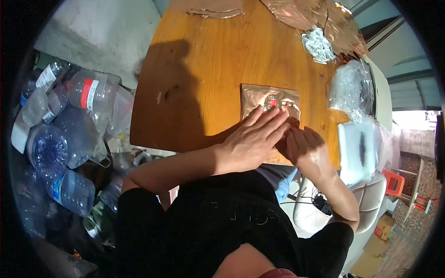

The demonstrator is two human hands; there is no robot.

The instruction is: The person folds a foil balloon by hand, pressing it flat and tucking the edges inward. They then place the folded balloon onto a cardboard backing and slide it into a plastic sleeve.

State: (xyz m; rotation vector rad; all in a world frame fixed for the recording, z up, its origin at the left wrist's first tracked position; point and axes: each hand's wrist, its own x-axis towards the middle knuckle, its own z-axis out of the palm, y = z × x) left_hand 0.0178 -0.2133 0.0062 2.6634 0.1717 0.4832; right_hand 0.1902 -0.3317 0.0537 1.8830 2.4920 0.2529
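A shiny copper-coloured foil bag (250, 96) lies on the wooden table (232, 51) near its front edge. On the bag's face is a round emblem with a red centre. My left hand (250, 141) rests flat across the bag, fingers stretched toward the far right. Beside it, my right hand (307, 147) is closed, with its fingers curled at the bag's near right side. They seem to pinch that edge, though the left fingers and shadow partly hide the grip.
Copper-coloured foil bags (301, 14) lie at the table's far side. A tangle of white cords (318, 45), a crumpled clear plastic bag (351, 88) and a stack of clear bags (358, 150) line the right. Plastic bottles (74, 192) crowd the left; a red stool (394, 184) stands right.
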